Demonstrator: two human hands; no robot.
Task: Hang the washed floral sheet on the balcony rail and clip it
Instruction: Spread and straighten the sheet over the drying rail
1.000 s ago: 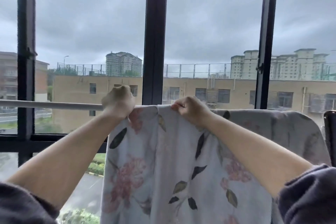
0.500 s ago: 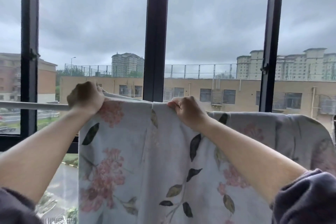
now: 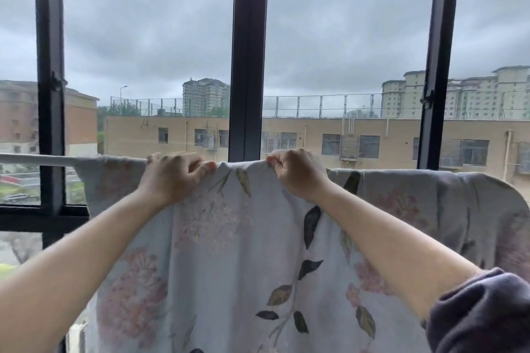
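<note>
one floral sheet (image 3: 229,252) hangs draped over one white rail (image 3: 37,159), leaving only the rail's left end bare. your two hands, left hand (image 3: 175,178) and right hand (image 3: 298,175), each pinch the sheet's top fold at the rail with curled fingers.

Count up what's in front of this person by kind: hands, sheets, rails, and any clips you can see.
Hands: 2, the left hand and the right hand, both gripping the sheet
Sheets: 1, the floral sheet
Rails: 1, the white rail
Clips: 0 in view
Total: 4
</note>
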